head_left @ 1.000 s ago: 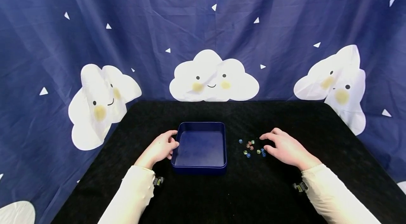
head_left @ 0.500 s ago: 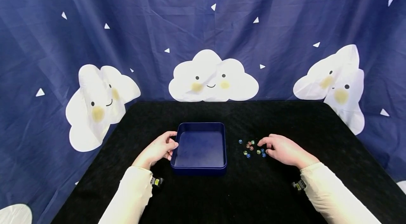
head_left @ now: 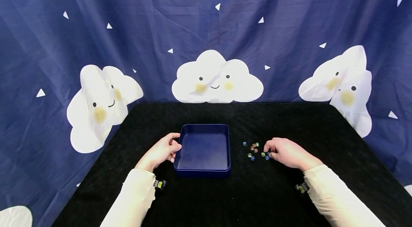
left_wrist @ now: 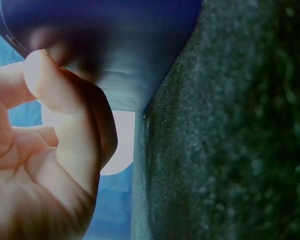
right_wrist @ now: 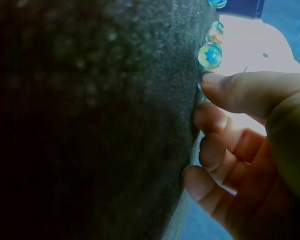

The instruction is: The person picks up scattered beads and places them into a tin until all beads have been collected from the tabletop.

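Note:
In the head view a dark blue square box [head_left: 203, 169] stands open-topped on the black cloth. My left hand [head_left: 163, 149] holds its left wall, the thumb over the rim and the other fingers outside. The left wrist view shows that hand's bent fingers [left_wrist: 72, 130] against the box's side. Right of the box lie several glass marbles [head_left: 252, 158]. At their right edge, my right hand [head_left: 286, 152] pinches a blue marble [head_left: 268, 153] between thumb and index finger, mostly hidden by the fingertips. Another marble [right_wrist: 210, 55] sits just past the thumb in the right wrist view.
A black cloth [head_left: 231, 202] covers the table. Behind it hangs a dark blue curtain [head_left: 193, 12] with white clouds and small white triangles. A small device [head_left: 160, 184] is worn at the left wrist, another device [head_left: 302, 187] at the right.
My right hand has come down to the marbles, and its thumb and index finger have closed around a blue one. My left hand has stayed on the box.

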A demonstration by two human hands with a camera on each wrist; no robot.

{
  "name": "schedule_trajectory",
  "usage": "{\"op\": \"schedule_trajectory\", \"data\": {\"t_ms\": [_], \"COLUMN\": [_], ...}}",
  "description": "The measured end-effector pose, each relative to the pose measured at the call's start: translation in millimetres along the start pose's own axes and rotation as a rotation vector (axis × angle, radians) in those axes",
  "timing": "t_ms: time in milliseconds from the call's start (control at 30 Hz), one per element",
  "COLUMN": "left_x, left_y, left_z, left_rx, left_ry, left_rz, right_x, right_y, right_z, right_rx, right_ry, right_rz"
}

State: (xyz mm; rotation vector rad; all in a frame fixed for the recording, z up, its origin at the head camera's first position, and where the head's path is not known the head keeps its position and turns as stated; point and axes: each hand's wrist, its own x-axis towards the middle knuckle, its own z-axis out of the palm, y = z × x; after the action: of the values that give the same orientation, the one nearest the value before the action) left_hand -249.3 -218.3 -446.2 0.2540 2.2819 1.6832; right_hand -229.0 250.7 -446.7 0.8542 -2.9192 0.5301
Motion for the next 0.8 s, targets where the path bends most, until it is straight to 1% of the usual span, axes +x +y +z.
{"op": "schedule_trajectory", "data": {"t_ms": [167,300,400,533,800], "left_x": [0.3,-0.1,-1.2,-2.3,-1.6], "left_y": [0.4,1.1,2.7,4.9,2.1], "left_z": [1.5,2.5,3.1,4.0,3.5], "left_rx": [0.011,0.010,0.008,0.004,-0.001], "left_ry": [0.020,0.017,0.012,0.010,0.009], "left_rz": [0.000,0.003,0.006,0.006,-0.002], "right_x": [0,0,2,9,24], "right_y": [-1,-5,-9,-19,-48], "right_z": [-2,-3,-4,-3,-1], "right_rx": [0.015,0.013,0.023,0.053,0.110], "right_ry": [0.009,0.052,0.084,0.117,0.130], "right_rz": [0.055,0.081,0.085,0.081,0.071]}}
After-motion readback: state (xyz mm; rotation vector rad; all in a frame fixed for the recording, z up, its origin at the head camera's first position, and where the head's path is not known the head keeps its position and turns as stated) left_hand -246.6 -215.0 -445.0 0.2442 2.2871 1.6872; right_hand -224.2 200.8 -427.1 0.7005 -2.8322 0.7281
